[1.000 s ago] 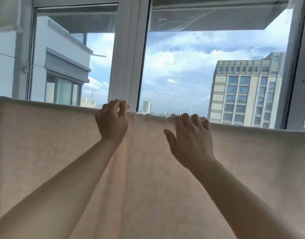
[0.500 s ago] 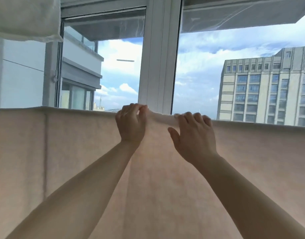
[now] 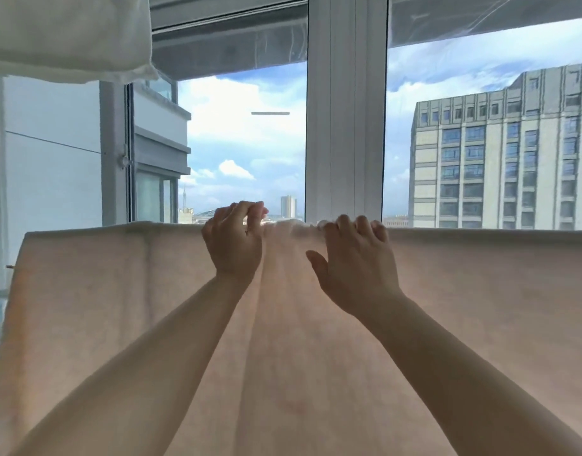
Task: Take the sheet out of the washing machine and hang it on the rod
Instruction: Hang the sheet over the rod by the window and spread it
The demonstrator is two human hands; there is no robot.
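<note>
Sheet hangs draped over the hidden rod before the window frame. Left hand pinches its top fold; right hand hooks curled fingers over it. Best to draw the bunched middle apart evenly, keeping both sides level.

1. Views: one, head-worn, wide-angle; no second view to overlap.
2. Facing: forward and roughly level, toward the window frame and the buildings outside.
3. Nearness: close; the sheet fills the lower half.
4. Foreground: both forearms enter from the bottom edge, reaching to the sheet's top fold.
</note>
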